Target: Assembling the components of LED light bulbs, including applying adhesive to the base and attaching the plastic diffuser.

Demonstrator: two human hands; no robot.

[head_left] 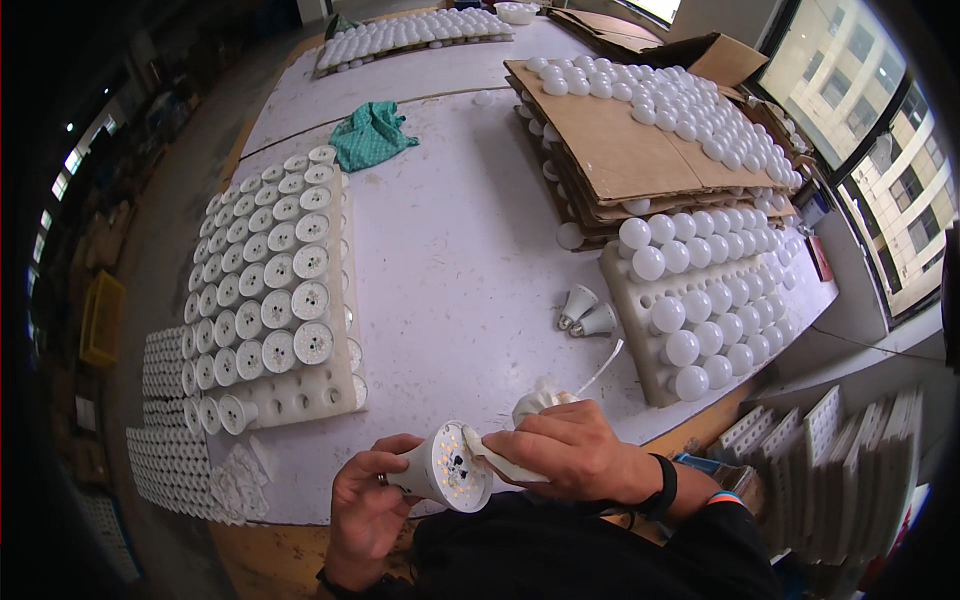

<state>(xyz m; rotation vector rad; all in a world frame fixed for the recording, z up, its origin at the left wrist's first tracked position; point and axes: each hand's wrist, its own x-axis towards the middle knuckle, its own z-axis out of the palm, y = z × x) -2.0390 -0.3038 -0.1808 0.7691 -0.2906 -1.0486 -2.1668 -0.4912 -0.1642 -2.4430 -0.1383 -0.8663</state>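
My left hand (372,490) is closed round the white housing of an LED bulb base (460,470), its open end tilted up toward me. Inside its rim lies a round board with yellow LED chips and a dark part at the centre. My right hand (575,450) grips a soft, white, wrinkled thing (537,402); a thin white strip sticks out of it. A pale flat end (505,463) of what it holds touches the bulb base's rim. Whether this is cloth or a squeeze bag I cannot tell, as the fingers cover its middle.
At left, a foam tray (345,392) carries rows of bulb bases. Two bulb bases (590,316) lie on the white table (440,240). Right of them stands a foam tray (640,330) of white domes, before stacked cardboard (600,150) bearing more domes. A green cloth (370,137) lies farther back.
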